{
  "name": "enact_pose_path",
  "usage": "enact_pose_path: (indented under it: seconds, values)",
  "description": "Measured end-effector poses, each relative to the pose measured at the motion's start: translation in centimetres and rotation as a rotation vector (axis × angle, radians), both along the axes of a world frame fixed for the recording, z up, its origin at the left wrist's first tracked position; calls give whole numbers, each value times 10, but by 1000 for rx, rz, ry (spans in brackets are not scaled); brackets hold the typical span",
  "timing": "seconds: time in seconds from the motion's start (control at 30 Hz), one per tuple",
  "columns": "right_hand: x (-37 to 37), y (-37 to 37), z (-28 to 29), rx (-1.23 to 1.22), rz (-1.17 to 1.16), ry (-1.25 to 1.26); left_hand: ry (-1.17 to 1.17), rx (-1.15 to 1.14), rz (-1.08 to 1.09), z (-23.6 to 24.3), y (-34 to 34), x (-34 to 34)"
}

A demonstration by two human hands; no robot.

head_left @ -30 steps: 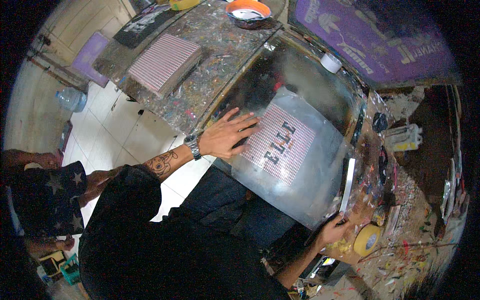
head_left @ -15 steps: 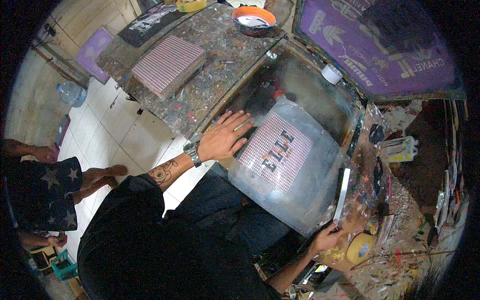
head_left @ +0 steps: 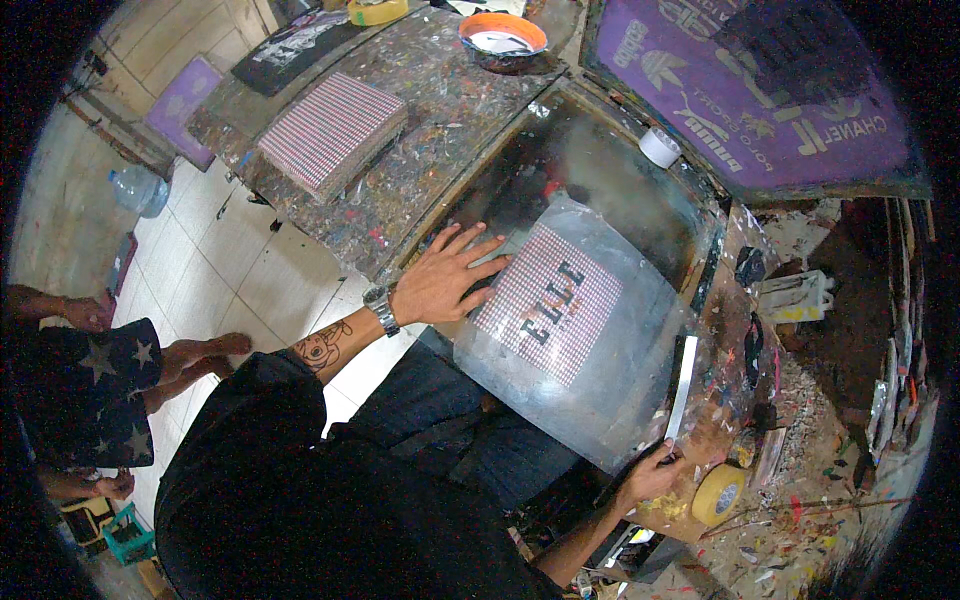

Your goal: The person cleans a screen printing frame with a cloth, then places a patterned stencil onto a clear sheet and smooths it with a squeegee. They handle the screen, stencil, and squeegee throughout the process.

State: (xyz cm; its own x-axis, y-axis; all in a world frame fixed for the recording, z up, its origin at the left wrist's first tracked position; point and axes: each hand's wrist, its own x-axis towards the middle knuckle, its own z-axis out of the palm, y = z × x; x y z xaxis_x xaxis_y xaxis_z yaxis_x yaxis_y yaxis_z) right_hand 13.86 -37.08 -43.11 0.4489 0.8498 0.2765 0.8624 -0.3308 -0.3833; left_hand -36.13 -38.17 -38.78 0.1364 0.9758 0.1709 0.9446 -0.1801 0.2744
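My left hand (head_left: pixel 443 278) lies with fingers spread at the left edge of a translucent sheet (head_left: pixel 632 360). The sheet covers part of a dark-stained framed glass panel (head_left: pixel 625 185); on it or seen through it is a red-and-white checked square (head_left: pixel 590 325) with dark lettering. My right hand (head_left: pixel 648 473) is closed at the lower right edge, by the lower end of a narrow white strip (head_left: pixel 683 385); what its fingers grip is unclear.
Paint-spattered worktop (head_left: pixel 410 140) with checked pad (head_left: pixel 325 125) and orange-rimmed bowl (head_left: pixel 502 37); purple printing screen (head_left: pixel 750 90); white tape roll (head_left: pixel 660 147); yellow tape roll (head_left: pixel 718 495); water jug (head_left: pixel 140 190). Another person's legs (head_left: pixel 185 360) are at left, on tiled floor (head_left: pixel 220 250).
The view has shifted slightly. My left hand's fingertips have edged a little leftward over the sheet; my right hand stays at the same edge. More of the other person's legs shows.
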Motion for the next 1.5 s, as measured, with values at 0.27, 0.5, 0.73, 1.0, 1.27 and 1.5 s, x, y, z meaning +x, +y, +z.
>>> enact_pose_path:
  seconds: [0.27, 0.5, 0.73, 1.0, 1.27, 1.5]
  values:
    - [3, 0, -3, 23, -4, -8, 13, 8, -13, 1, 0, 0]
    - [-13, 0, 14, -42, -20, 65, 11, 4, -5, -1, -1, 0]
    - [5, 1, -8, 55, 7, -7, 14, 17, -1, -4, 0, 0]
    - [-4, 0, 3, 22, 2, 24, 12, 18, -7, -2, 0, 0]
    - [5, 1, -7, -3, -24, 12, -23, 39, 50, -11, 0, -3]
    - [1, 0, -1, 0, -12, 19, -115, 82, -27, 1, 1, 0]
